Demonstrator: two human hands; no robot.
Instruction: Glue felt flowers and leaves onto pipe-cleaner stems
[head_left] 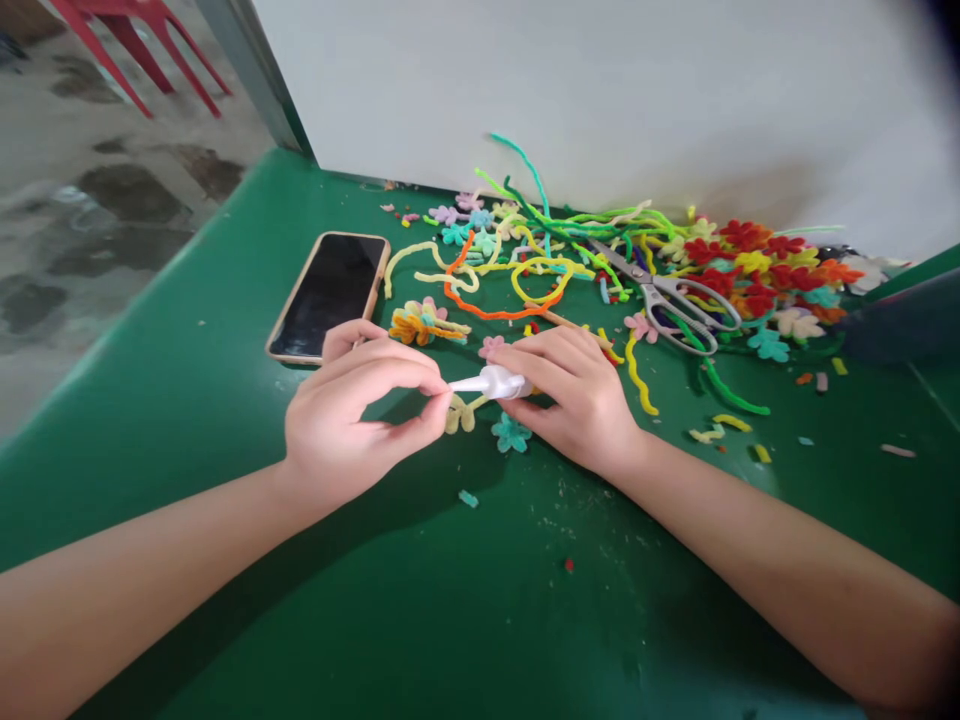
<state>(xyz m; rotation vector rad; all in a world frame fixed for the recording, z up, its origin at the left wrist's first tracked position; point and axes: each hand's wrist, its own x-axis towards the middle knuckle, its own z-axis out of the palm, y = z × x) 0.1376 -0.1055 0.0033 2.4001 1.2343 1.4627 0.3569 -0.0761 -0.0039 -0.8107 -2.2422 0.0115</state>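
My right hand (574,395) is wrapped round a small white glue bottle (496,381) held on its side, its long thin nozzle pointing left. Thumb and forefinger of my left hand (367,405) pinch the very tip of that nozzle; whether a cap sits there is hidden by the fingers. Just beneath the bottle lie a teal pipe-cleaner flower (511,432) and a pale yellow one (460,414). A pink flower (491,346) shows behind the bottle. Beyond my left hand rests an orange and cream fuzzy flower bunch (424,322).
A phone (330,290) lies at the left on the green table (337,620). Grey scissors (675,300) sit among loose pipe cleaners (540,290). Red and yellow flowers (750,265) are heaped at the right against a white panel (600,90). A red stool (142,50) stands beyond.
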